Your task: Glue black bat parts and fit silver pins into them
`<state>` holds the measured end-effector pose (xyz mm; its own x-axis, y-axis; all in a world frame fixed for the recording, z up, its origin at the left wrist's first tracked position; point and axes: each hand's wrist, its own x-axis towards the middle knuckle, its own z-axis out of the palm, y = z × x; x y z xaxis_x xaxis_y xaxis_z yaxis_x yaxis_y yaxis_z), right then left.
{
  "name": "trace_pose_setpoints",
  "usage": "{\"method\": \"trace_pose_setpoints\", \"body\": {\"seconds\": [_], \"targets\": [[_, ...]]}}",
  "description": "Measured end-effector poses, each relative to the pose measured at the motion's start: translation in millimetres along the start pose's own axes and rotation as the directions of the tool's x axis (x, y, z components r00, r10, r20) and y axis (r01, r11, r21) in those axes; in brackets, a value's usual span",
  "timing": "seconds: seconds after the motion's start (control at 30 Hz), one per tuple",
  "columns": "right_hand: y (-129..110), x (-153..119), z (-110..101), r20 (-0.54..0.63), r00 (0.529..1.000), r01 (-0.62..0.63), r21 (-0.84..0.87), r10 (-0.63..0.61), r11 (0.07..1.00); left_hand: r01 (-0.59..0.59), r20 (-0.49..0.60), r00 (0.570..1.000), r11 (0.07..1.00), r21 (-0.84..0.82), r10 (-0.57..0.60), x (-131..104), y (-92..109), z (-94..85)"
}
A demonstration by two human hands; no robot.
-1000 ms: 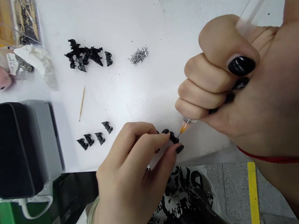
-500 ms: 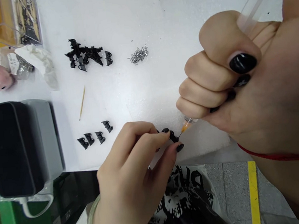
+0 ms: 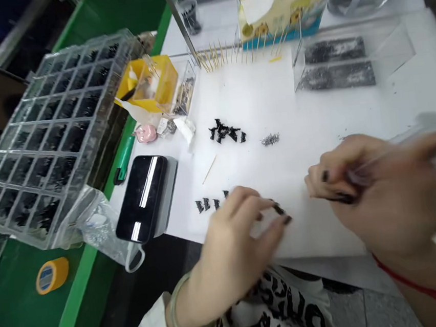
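My left hand point(image 3: 239, 243) is over the near part of the white work surface point(image 3: 289, 100), thumb and fingers brought together. A small black piece sits at the fingertips, mostly hidden by them and by blur. My right hand point(image 3: 383, 194), smeared by motion, is curled around a clear syringe point(image 3: 361, 174); its tip does not show. Small black bat-like pieces point(image 3: 206, 204) stand in a row left of my left hand, partly covered by it. Farther back lie a heap of similar black pieces point(image 3: 222, 131) and a pile of tiny metal bits point(image 3: 270, 139). A toothpick point(image 3: 209, 169) lies between.
At left are a phone point(image 3: 142, 199) on a grey block, a divided clear case point(image 3: 52, 128) and a yellow bin point(image 3: 162, 81). Along the back stand a row of toothpicks point(image 3: 230, 54), a tissue pack point(image 3: 284, 10) and a clear box with dark strips point(image 3: 336, 76).
The view has swung up and widened, showing the back of the table and the case. My right hand has moved away from the black piece at my left fingertips.
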<state>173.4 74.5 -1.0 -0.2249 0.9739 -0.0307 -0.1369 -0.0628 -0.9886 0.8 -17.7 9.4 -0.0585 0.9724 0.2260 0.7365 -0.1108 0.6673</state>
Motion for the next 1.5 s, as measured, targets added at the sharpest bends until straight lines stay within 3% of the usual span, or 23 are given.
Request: {"method": "trace_pose_setpoints", "body": {"seconds": [0.1,0.17,0.27,0.47,0.6,0.83,1.17,1.27,1.37,1.5], "targets": [[8.9,-1.2,11.2,0.070,0.998,0.005,-0.050,-0.001,0.999,0.091,-0.121,0.990,0.982,0.163,-0.072,5.9,-25.6,-26.5],[12.7,0.9,13.5,0.096,0.994,-0.041,-0.069,0.047,0.997,0.140,-0.087,0.989,0.960,0.242,-0.122,8.6,-43.0,-40.7],[16.3,4.8,13.5,0.096,0.992,-0.071,-0.055,0.076,0.996,0.173,0.004,0.983,0.932,0.319,-0.184,11.2,-60.0,-48.3],[10.9,11.4,8.7,0.040,0.999,0.005,0.179,-0.013,0.984,0.180,0.106,0.965,0.902,0.394,-0.239,21.2,-63.5,-49.6],[4.9,15.9,2.0,0.030,0.999,0.035,0.294,-0.045,0.955,0.171,0.112,0.963,0.878,0.448,-0.245,49.4,-61.4,-54.5],[25.8,18.2,2.7,0.087,0.996,0.004,0.234,-0.025,0.972,0.147,0.174,0.946,0.841,0.520,-0.272,103.0,-62.6,-34.3],[25.3,21.4,-5.0,0.209,0.978,0.005,0.073,-0.020,0.997,0.177,0.135,0.945,0.813,0.554,-0.297,113.1,-71.9,-8.3],[21.7,19.8,-4.5,0.223,0.975,0.001,0.008,-0.003,1.000,0.167,0.104,0.958,0.815,0.555,-0.268,113.0,-69.4,-13.2],[20.7,18.5,-4.3,0.237,0.971,0.004,-0.051,0.008,0.999,0.106,0.082,0.981,0.838,0.535,-0.177,97.8,-54.5,-22.5],[23.7,19.3,-7.3,0.274,0.962,0.036,-0.132,0.001,0.991,-0.165,0.136,0.984,0.893,0.419,0.118,54.3,-18.8,-20.7]]}}
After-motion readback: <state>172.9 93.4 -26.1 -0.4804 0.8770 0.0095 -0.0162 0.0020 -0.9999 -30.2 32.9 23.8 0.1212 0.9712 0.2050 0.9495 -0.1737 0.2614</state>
